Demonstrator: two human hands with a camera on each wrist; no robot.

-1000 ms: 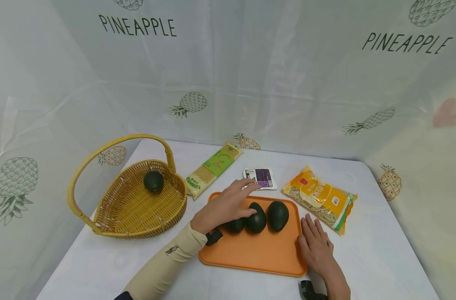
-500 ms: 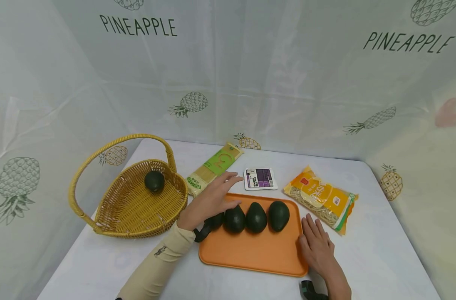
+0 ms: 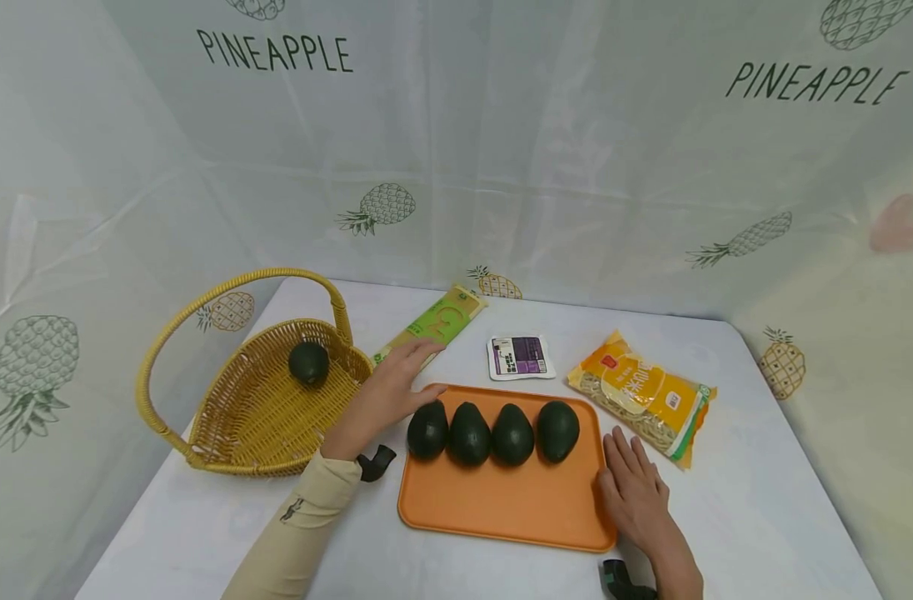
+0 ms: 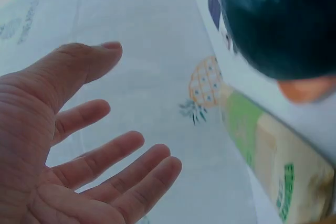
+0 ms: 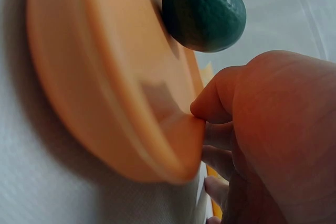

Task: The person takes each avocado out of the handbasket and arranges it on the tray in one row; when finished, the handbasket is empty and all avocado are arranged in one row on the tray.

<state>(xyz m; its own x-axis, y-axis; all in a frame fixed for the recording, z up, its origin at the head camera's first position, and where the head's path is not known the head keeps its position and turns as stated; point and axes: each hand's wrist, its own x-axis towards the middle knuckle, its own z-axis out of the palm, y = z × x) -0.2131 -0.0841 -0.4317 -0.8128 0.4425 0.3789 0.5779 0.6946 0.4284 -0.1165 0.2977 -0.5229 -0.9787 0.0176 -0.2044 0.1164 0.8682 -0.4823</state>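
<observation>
Several dark green avocados (image 3: 469, 435) stand in a row along the far part of an orange tray (image 3: 501, 508). My left hand (image 3: 389, 387) holds nothing; it is just left of the tray, between it and a yellow wicker basket (image 3: 276, 425). Its fingers are spread and relaxed in the left wrist view, with an avocado (image 4: 283, 19) looming at the upper right. One avocado (image 3: 309, 363) lies inside the basket. My right hand (image 3: 636, 492) rests at the tray's right edge, fingers straight, its thumb touching the rim in the right wrist view.
Behind the tray lie a green noodle pack (image 3: 441, 321) and a small white-and-purple packet (image 3: 521, 357). An orange-yellow bag (image 3: 644, 396) is beyond my right hand. The basket's tall handle (image 3: 164, 333) arches up at the left. A pineapple-print curtain (image 3: 539, 167) hangs behind the table.
My left hand has drawn back leftward from over the avocados toward the basket, uncovering the left end of the row. The avocados, tray and right hand have stayed put.
</observation>
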